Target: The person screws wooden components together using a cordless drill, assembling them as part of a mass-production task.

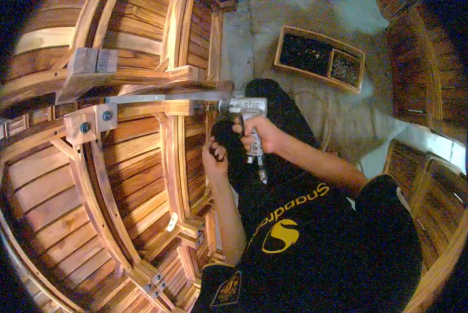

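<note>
In my right hand [262, 134] is a white air drill [248, 107], fingers wrapped around its grip. Its chuck and bit point left, right by the end of a wooden rail [179, 107]. A hose fitting hangs below the handle. My left hand [215, 157] is raised beside the wooden frame, fingers curled in. Something small and dark shows at those fingers, but I cannot tell what it is. A metal-looking strip [161, 97] runs along the rail toward the drill.
Slatted wooden furniture [135, 151] fills the left side, with a bolted wooden block [80, 127] on its frame. On the floor ahead lies a two-compartment wooden box [327, 77] of small dark and lighter pieces. More wooden furniture [419, 182] stands at the right.
</note>
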The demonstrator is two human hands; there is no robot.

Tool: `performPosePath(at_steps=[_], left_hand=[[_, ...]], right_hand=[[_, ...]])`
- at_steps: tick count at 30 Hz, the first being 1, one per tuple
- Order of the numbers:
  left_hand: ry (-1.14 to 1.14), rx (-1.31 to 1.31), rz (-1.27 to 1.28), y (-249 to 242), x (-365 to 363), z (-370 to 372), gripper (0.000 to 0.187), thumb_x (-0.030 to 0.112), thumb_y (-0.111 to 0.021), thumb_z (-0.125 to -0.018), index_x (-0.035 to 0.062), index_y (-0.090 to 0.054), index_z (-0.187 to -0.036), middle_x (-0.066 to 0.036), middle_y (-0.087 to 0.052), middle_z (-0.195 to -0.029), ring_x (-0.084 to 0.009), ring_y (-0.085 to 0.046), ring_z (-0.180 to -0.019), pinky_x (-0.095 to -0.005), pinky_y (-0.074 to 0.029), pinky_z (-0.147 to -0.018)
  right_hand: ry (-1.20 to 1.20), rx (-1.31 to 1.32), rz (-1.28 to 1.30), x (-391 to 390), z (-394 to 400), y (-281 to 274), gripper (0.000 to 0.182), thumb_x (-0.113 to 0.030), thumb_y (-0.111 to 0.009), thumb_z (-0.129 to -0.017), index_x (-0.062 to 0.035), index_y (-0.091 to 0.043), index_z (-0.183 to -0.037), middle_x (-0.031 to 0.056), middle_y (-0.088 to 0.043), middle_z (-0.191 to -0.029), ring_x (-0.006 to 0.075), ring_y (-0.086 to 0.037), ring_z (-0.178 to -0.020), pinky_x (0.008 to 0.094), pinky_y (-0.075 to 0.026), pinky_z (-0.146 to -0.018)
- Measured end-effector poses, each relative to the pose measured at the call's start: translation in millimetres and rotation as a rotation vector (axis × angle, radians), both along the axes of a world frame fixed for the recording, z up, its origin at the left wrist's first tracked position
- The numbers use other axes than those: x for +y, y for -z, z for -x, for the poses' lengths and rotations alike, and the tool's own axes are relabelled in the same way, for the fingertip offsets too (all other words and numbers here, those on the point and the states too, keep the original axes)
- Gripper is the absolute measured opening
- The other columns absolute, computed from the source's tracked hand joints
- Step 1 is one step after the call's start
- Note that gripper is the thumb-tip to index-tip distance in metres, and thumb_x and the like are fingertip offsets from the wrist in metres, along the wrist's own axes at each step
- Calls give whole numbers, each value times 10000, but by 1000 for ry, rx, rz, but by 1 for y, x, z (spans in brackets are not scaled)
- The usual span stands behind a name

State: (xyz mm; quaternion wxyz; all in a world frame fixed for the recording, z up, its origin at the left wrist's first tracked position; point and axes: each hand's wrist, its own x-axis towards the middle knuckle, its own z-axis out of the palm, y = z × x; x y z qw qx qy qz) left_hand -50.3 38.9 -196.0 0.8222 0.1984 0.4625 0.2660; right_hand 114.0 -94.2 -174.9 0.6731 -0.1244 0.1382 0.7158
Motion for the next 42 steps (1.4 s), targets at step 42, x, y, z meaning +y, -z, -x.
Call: performPosePath(at_steps=[42], left_hand=[[123, -73, 112, -25, -16, 29, 224, 146, -535, -899, 12, -514, -1077, -1, -459, -695, -48, -364, -476, -178, -273, -348]], right_hand=[[50, -148, -67, 7, 10, -10, 361, 19, -472, -587, -132, -439, -914, 3, -504, -766, 113, -375, -390, 335, -432, -411]])
